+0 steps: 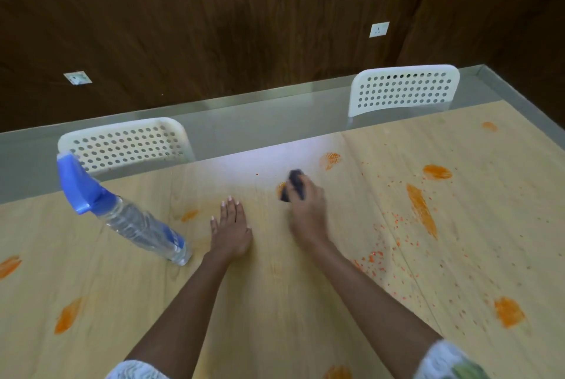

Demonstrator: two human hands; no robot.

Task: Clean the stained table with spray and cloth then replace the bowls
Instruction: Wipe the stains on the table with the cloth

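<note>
Both hands are on the table, set apart from each other. Right hand has its fingers curled round a dark cloth and presses it onto the wood at a small orange stain near the far edge; the hand and cloth are blurred, which suggests a scrubbing stroke. Left hand lies flat, palm down, fingers straight and close together, holding nothing, seemingly bracing the body just beside the wiping hand.

So the wiping step is in hand, and by the look of the surface it is far from finished. Orange smears lie on every side: a long streak and a scatter of orange specks to the right, round blots toward the far right, further patches at the left edge and the near left. No bowls are in view, so putting them back belongs to a later stage.

The next move probably calls for carrying the cloth rightward into the streak and specks, pressing firmly, and perhaps wetting dry patches again first. For that the spray bottle is close: clear, with a blue trigger head, standing on the table just left of the flat hand.

Both forearms reach forward from patterned sleeves at the near edge, the right stretched farther than the left. Beyond the table stand two white perforated chairs, then a dark wood-panelled wall with a white socket.
</note>
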